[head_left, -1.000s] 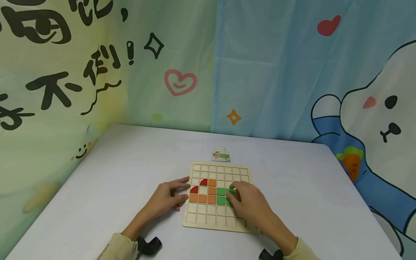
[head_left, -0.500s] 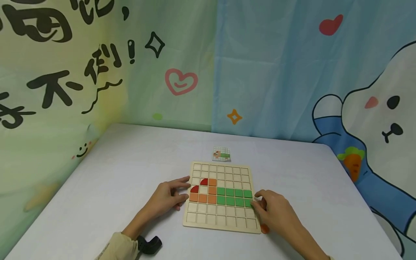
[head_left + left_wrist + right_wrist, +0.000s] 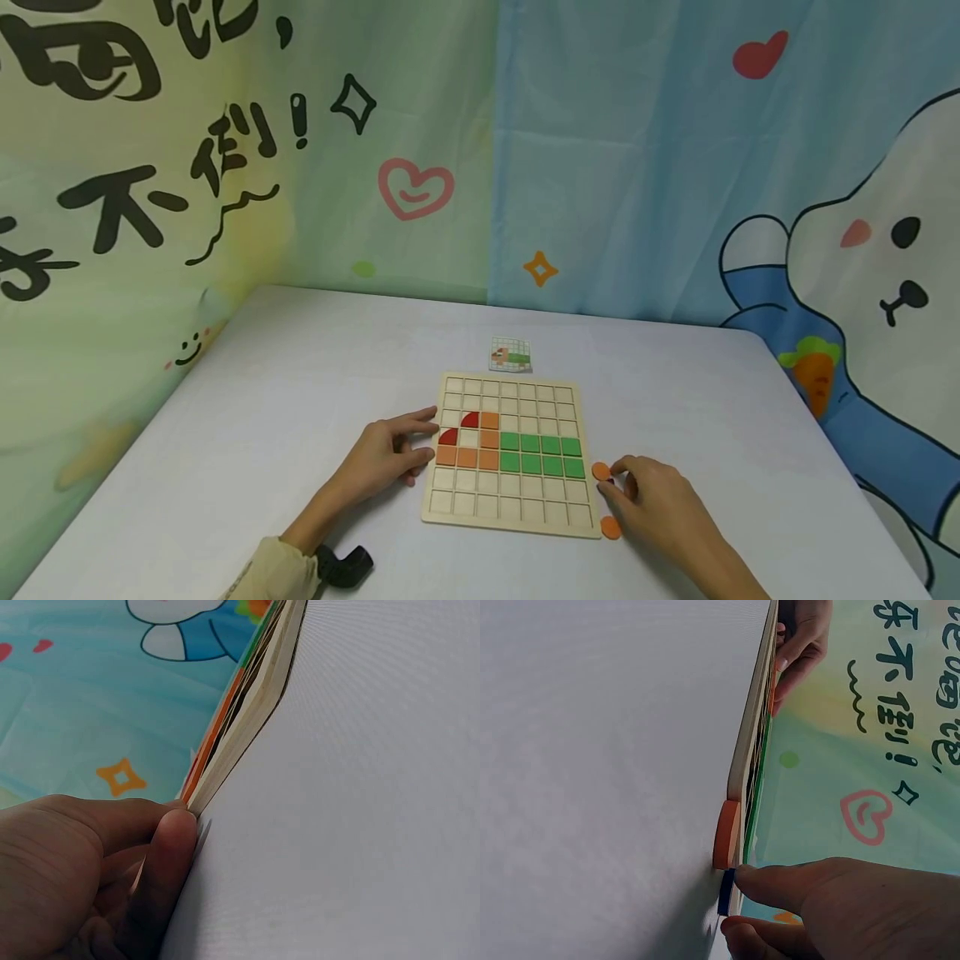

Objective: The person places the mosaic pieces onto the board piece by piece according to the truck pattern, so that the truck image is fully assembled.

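Observation:
A square wooden grid board (image 3: 510, 510) lies on the white table. Red curved tiles (image 3: 469, 420), orange square tiles (image 3: 489, 439) and two rows of green tiles (image 3: 530, 454) sit in its cells. My left hand (image 3: 386, 450) rests at the board's left edge, fingertips touching it, thumb and index spread apart. Beside the right edge, my right hand (image 3: 663, 500) pinches a small dark blue piece (image 3: 726, 892) between thumb and finger. A rounded orange piece (image 3: 601, 472) lies just left of those fingertips. Another rounded orange piece (image 3: 611, 527) lies by the board's near right corner.
A small picture card (image 3: 510, 355) with a coloured grid pattern lies behind the board. The white table (image 3: 360, 350) reaches back to printed curtains (image 3: 630, 167). A black wrist mount (image 3: 347, 568) sits at my left wrist.
My right hand has left the green tiles and moved right, off the board. All green tiles and both orange rounded pieces now show. The left hand has stayed still.

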